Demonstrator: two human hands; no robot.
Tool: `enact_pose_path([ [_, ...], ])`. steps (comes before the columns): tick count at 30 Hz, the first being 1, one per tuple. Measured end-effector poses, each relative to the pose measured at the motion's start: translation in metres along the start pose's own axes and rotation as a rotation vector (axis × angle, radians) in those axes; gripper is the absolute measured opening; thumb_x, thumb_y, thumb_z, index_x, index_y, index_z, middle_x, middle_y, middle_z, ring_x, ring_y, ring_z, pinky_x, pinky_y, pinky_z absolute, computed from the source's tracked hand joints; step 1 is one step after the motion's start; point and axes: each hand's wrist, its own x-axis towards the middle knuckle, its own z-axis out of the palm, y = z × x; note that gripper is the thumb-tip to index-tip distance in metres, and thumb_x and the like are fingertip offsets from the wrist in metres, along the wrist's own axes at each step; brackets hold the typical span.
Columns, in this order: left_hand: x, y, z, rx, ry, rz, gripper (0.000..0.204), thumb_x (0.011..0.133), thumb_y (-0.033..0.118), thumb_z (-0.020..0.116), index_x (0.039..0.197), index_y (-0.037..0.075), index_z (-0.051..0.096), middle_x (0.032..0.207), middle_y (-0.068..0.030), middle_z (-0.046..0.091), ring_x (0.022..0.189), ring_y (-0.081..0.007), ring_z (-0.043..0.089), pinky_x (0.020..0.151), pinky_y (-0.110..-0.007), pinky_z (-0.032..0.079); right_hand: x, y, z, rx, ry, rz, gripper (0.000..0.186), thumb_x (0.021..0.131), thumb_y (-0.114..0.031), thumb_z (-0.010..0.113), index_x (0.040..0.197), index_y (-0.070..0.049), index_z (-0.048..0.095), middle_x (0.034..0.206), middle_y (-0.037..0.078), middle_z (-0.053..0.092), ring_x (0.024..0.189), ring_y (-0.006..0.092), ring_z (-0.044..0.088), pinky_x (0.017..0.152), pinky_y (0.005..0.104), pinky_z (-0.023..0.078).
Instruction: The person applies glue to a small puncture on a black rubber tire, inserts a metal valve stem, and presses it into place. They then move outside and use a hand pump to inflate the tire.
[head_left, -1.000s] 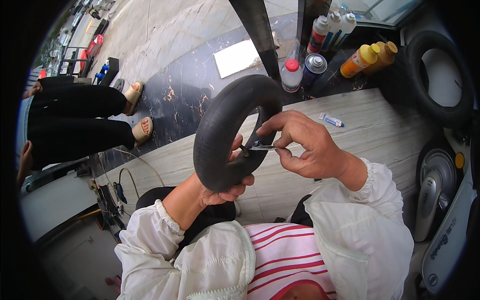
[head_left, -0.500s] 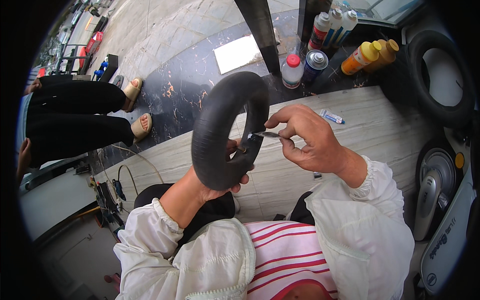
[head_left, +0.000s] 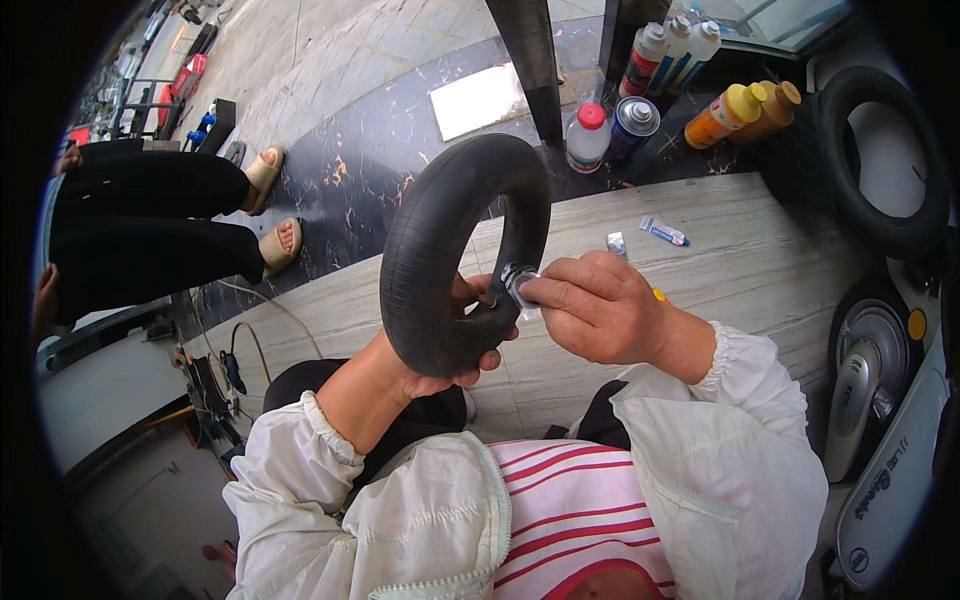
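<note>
A black inner tube (head_left: pixel 425 235) is held upright in front of me. My left hand (head_left: pixel 468 377) is closed around its lower part, the fingers partly hidden behind the rubber. A brass-coloured valve stem (head_left: pixel 487 299) sticks out on the tube's inner side. My right hand (head_left: pixel 600 308) is closed at the tube's right side, fingers pinching a small patch with clear film (head_left: pixel 524 290) against the rubber. Part of the patch is covered by those fingers. Beyond this hand, a small silver foil piece (head_left: pixel 615 244) and a blue-and-white glue tube (head_left: pixel 664 232) lie on the pale floor.
Several bottles and cans stand behind, among them a red-capped bottle (head_left: pixel 588 138), a spray can (head_left: pixel 634 128) and a yellow bottle (head_left: pixel 725 115). A tyre (head_left: pixel 835 165) leans at the right, above a scooter wheel (head_left: pixel 875 335). Another person's sandalled foot (head_left: pixel 280 248) is at the left.
My right hand has moved down and left, bringing the patch onto the tube. A silver foil piece now shows on the floor beyond it. My left hand still holds the tube, which has tilted slightly.
</note>
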Motion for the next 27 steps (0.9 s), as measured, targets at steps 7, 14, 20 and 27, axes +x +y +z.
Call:
enact_pose_path([
  [7, 0.002, -0.012, -0.011, 0.105, 0.119, 0.094, 0.046, 0.096, 0.034, 0.046, 0.132, 0.007, 0.042, 0.098, -0.0198, 0.06, 0.058, -0.0281, 0.063, 0.031, -0.028, 0.048, 0.004, -0.001, 0.007, -0.045, -0.033, 0.027, 0.017, 0.064, -0.013, 0.068, 0.071, -0.008, 0.054, 0.097, 0.007, 0.065, 0.092, 0.021, 0.062, 0.071, 0.0302, 0.048],
  [14, 0.002, -0.014, 0.002, 0.343, 0.288, 0.144, 0.033, 0.093, 0.026, 0.054, 0.113, 0.001, 0.055, 0.084, -0.0149, 0.062, 0.054, -0.0236, 0.063, 0.034, -0.029, 0.047, 0.011, 0.003, 0.005, -0.021, -0.086, 0.047, 0.018, 0.066, -0.013, 0.068, 0.075, -0.01, 0.054, 0.096, 0.002, 0.061, 0.091, 0.0182, 0.06, 0.069, 0.0297, 0.048],
  [20, -0.001, -0.017, 0.01, 0.411, 0.286, 0.165, 0.029, 0.096, 0.02, 0.047, 0.115, -0.001, 0.055, 0.086, -0.012, 0.062, 0.061, -0.0193, 0.062, 0.051, -0.03, 0.052, 0.006, 0.005, 0.015, -0.034, -0.055, 0.058, 0.02, 0.07, -0.012, 0.068, 0.083, -0.012, 0.053, 0.093, 0.0, 0.061, 0.098, 0.0175, 0.059, 0.079, 0.031, 0.05],
  [27, -0.002, -0.019, 0.014, 0.408, 0.315, 0.188, 0.031, 0.098, 0.019, 0.042, 0.116, -0.002, 0.055, 0.088, -0.0097, 0.062, 0.068, -0.0161, 0.061, 0.055, -0.028, 0.051, 0.008, -0.001, 0.013, 0.027, -0.216, 0.186, 0.02, 0.07, -0.011, 0.068, 0.085, -0.016, 0.055, 0.088, -0.001, 0.059, 0.093, 0.0168, 0.06, 0.068, 0.0323, 0.053],
])
